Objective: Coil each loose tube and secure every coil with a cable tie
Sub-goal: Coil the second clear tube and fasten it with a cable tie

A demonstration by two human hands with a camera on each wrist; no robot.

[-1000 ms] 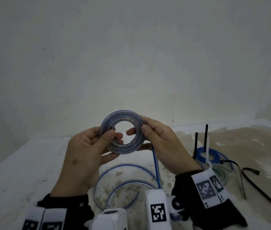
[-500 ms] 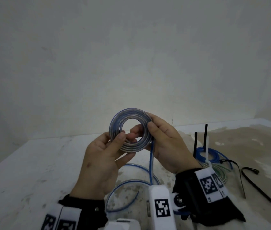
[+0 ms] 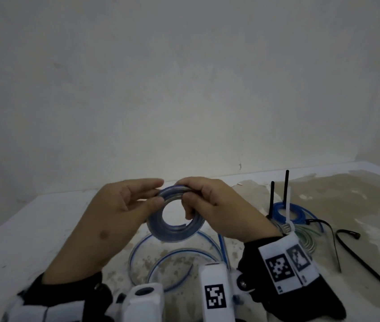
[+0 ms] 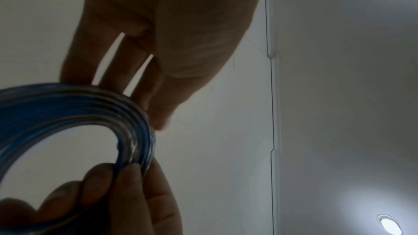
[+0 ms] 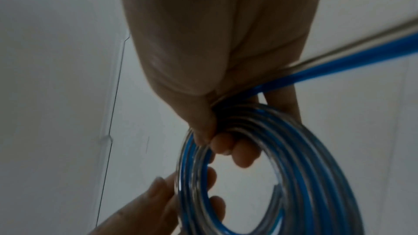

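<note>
A coil of clear tube with a blue stripe (image 3: 175,231) hangs in the air above the table, held by both hands at its top. My left hand (image 3: 157,192) pinches the upper left of the coil between thumb and fingers. At the upper right my right hand (image 3: 185,196) grips it, thumb through the hole. The right wrist view shows the right hand (image 5: 212,135) pinching the coil (image 5: 294,149), with the tube's tail (image 5: 339,56) running off past the palm. The loose rest of the tube (image 3: 138,249) lies in loops on the table below.
At the right of the table lie a tied blue coil (image 3: 298,212) and a greenish coil (image 3: 306,239), with a white tie (image 3: 289,205) and two black tie ends standing up. Two loose black cable ties (image 3: 358,254) lie further right. A bare wall stands behind.
The coil has dropped lower in view and tipped. Both hands have shifted from its sides to its top edge. The loops on the table have shifted a little.
</note>
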